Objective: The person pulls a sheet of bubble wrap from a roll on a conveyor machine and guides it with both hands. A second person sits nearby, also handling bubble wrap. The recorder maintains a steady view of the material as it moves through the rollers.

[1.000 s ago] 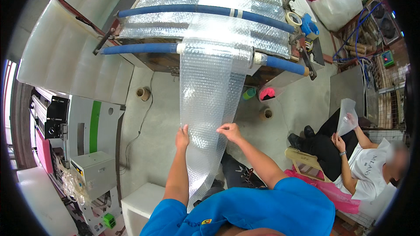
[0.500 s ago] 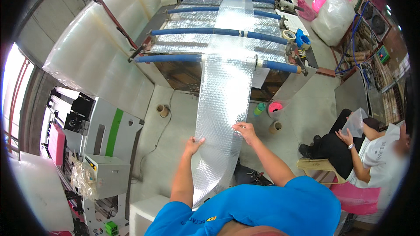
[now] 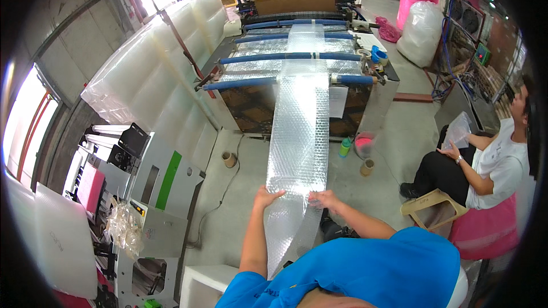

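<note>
A long strip of clear bubble wrap [image 3: 299,131] runs from the roller machine down toward my body. My left hand [image 3: 267,197] grips its left edge, thumb laid over the top. At the right edge, my right hand [image 3: 324,199] pinches the film at about the same height. Between my hands the strip bends, and its lower part hangs twisted below them toward my lap. The far part lies over the blue rollers [image 3: 279,57] of the machine.
A grey-white machine with a green stripe [image 3: 167,179] stands at left, beside large wrapped stacks [image 3: 154,57]. At right a seated person [image 3: 485,159] holds clear film near a beige stool [image 3: 434,208]. Cardboard cores [image 3: 229,159] and a green bottle [image 3: 345,147] are on the floor.
The view has tilted up, showing more of the far room. My right hand has come down level with my left, and both still hold the strip's edges.
</note>
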### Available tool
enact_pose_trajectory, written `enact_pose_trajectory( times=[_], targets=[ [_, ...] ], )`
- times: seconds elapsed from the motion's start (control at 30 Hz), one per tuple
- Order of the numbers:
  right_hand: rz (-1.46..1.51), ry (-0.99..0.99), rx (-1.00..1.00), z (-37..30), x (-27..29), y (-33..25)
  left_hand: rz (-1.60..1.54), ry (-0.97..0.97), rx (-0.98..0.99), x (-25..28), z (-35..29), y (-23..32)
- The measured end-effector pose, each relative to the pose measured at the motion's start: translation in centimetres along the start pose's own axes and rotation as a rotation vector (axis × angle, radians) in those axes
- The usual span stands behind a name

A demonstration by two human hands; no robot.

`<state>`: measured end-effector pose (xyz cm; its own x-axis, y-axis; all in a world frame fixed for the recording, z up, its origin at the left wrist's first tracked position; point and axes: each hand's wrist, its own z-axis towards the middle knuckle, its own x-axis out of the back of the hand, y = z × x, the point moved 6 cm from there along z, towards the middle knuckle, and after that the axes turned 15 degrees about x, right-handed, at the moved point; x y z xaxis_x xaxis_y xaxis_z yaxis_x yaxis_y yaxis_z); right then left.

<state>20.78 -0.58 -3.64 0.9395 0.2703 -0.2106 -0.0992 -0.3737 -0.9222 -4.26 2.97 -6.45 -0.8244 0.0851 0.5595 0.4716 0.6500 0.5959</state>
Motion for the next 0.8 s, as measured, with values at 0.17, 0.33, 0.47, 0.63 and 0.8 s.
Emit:
enact_pose_trajectory(
  times=[0.17,0.33,0.47,0.63,0.8],
  targets=[
    [0.064,0.127,0.168,-0.8,-0.5,-0.7,-0.083,0.068,-0.023,3.0,-2.2,-1.0],
    [0.042,0.199,0.168,-3.0,-2.4,-2.3,-0.885,-0.043,-0.174,3.4,-3.1,-2.0],
    [-0.182,0.129,0.144,-4.3,-3.4,-2.5,-0.532,-0.156,0.0,1.9,-3.4,-3.5],
    [-0.199,0.181,0.134,-2.8,-2.1,-0.1,-0.223,-0.074,-0.196,2.7,-8.7,-0.4],
    [-0.189,0.223,0.138,-1.8,-2.0,1.7,-0.224,0.121,-0.124,2.8,-7.9,-3.1]
  ],
)
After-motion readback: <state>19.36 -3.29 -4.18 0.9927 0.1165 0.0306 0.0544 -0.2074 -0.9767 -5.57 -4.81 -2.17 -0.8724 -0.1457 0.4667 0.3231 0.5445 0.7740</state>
